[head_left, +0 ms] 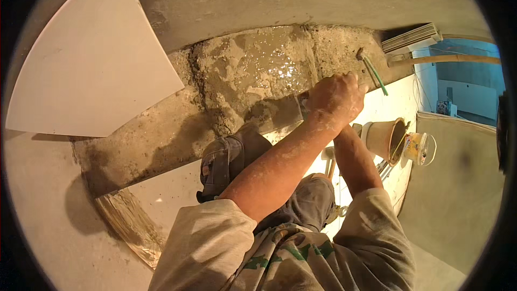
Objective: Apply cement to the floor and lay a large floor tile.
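Note:
My left hand (336, 97) reaches across to the right, its dusty fingers curled; whatever they close on is hidden. My right forearm (355, 156) passes under the left wrist, which hides most of my right hand and its fingers. Beside the left hand, a thin greyish flat edge (299, 109) shows, perhaps part of a blade; I cannot tell which hand it belongs to. Just beyond lies a wet, shiny patch of mortar (269, 64) spread on a rough grey ledge. A hammer-like tool with a green handle (377, 77) rests on the ledge, right of my hands.
A large pale tile or panel (91, 59) stands on the left end of the ledge. To the right are a brown bucket (377, 137), a smaller yellowish pail (414, 148) and stacked thin strips (410, 39). My knee (229, 159) is close to the ledge's front edge.

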### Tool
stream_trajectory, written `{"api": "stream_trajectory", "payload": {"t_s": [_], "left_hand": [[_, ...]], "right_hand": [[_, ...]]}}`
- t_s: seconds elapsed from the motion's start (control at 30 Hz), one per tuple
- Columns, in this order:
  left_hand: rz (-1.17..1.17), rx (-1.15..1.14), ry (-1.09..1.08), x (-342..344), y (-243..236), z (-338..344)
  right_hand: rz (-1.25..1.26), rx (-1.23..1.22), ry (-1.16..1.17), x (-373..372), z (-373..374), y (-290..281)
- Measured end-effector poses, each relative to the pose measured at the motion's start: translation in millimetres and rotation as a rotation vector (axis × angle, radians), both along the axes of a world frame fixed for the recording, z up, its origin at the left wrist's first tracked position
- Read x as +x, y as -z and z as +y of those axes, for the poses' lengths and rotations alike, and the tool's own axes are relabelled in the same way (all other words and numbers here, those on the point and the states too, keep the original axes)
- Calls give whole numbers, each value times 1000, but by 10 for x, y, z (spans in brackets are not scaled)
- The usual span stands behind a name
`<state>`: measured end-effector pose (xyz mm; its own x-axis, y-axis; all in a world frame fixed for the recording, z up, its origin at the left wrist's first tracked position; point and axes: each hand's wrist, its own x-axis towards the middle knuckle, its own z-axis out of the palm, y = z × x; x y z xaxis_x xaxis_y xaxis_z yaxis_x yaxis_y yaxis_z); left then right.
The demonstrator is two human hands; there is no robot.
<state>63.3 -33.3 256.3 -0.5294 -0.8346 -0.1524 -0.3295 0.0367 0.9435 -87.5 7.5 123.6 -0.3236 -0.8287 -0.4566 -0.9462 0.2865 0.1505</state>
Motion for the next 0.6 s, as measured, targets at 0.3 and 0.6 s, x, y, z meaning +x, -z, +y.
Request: {"api": "stream_trajectory", "payload": {"t_s": [0.3,0.6], "left_hand": [[-34,8,-147,23,-142,58],[23,-29,-144,-267,-260,426]], "right_hand": [[-209,-385,516,-778,1803,-808],[219,-627,1015,-1274,4649,-1467]]}}
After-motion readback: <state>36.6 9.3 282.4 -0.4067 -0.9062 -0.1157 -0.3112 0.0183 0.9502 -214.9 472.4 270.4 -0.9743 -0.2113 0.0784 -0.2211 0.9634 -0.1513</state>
